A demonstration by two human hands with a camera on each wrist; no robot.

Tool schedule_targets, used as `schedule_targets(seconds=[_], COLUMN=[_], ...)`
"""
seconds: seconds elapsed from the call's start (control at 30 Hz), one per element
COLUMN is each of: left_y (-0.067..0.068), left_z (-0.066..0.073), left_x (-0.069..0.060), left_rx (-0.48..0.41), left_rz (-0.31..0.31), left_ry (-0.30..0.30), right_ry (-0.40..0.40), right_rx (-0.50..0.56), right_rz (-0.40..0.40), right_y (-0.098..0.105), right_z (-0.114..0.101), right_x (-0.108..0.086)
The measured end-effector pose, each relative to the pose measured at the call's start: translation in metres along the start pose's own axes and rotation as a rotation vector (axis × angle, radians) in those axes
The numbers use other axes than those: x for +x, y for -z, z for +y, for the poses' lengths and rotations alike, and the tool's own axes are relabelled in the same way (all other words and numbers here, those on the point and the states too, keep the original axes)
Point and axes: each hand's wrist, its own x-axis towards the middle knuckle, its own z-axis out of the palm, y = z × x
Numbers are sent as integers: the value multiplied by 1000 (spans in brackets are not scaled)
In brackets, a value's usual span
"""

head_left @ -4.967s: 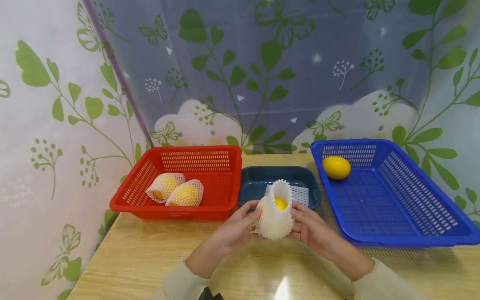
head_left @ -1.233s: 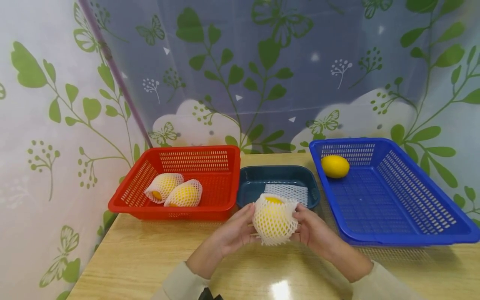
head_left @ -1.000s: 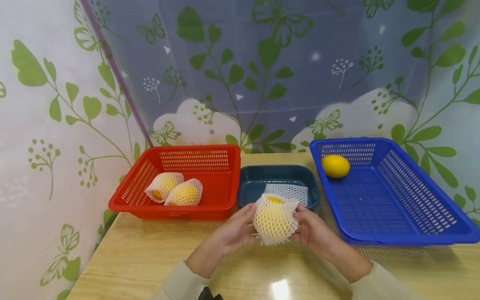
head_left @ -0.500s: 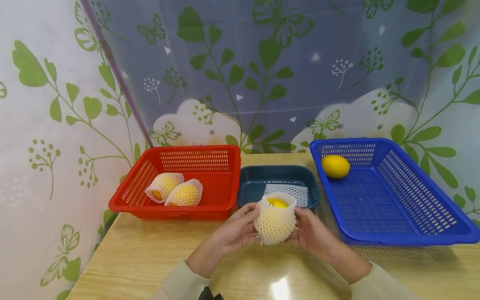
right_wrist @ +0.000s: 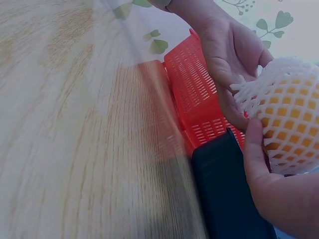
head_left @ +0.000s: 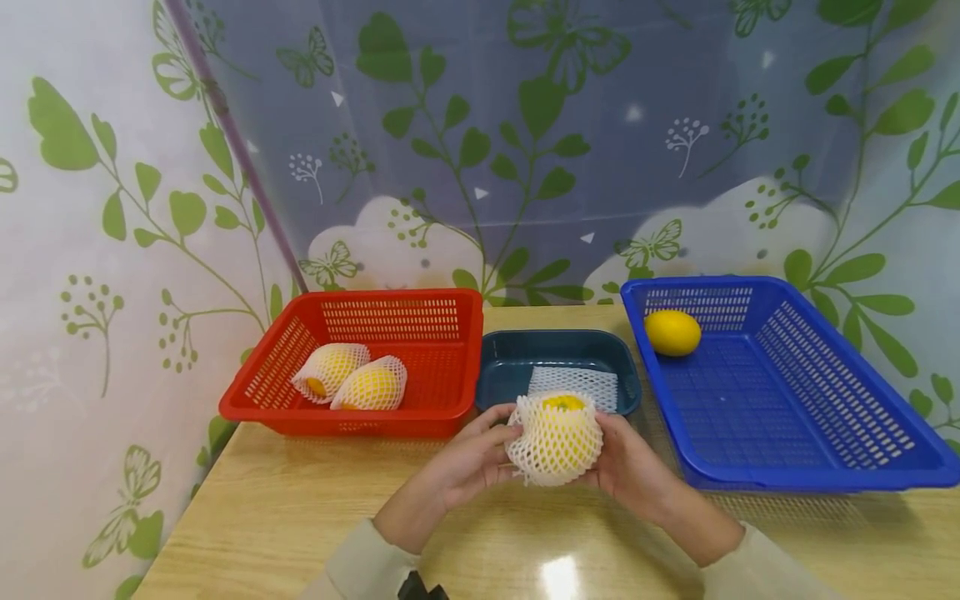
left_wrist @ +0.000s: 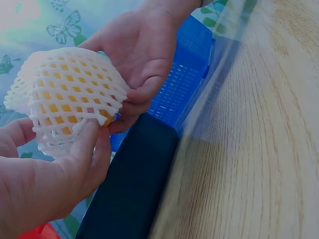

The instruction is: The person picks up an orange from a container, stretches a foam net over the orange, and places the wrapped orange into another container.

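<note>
Between my two hands is a yellow oval fruit in a white foam net sleeve (head_left: 557, 446), raised over the near side of the table. Its yellow top shows through the sleeve's upper opening. My left hand (head_left: 467, 460) holds the wrapped fruit from the left, fingers curled against the net. From the other side my right hand (head_left: 636, 468) grips it, with some fingers hidden behind. Both wrist views show fingertips pressing the mesh, and the left wrist view shows a bit of bare fruit (left_wrist: 106, 117) at one end of the net.
Two netted fruits (head_left: 372, 388) lie in the red basket (head_left: 442, 414) at left. Behind my hands, a dark teal tray (head_left: 498, 375) holds a flat white foam net (head_left: 581, 385). A bare yellow fruit (head_left: 672, 333) sits in the blue basket (head_left: 757, 400) at right.
Five seconds ago the sleeve rose as a tall tube above the fruit; now its rim sits low around the fruit's top. Over the last second the wrapped fruit has turned slightly in my hands.
</note>
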Motion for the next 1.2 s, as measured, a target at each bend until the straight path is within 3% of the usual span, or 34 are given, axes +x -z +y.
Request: schedule_targets(seconds=[0.2,0.4,0.63,1.2], left_y=[-1,-2,-3,-2], left_z=[1,1,1,-1], left_x=[0,0,0,1], left_rx=[-29,-76,-29,8], left_rz=[-29,-19,-35,-34], left_ry=[-5,9,-17,-66], right_ry=[49,81,71,35], right_rx=[-30,-15,42,0], right_rz=[10,25,78,104], right_y=[-2,-1,-3,-6], right_z=[-1,1,2,2], right_x=[-2,-2,0,2])
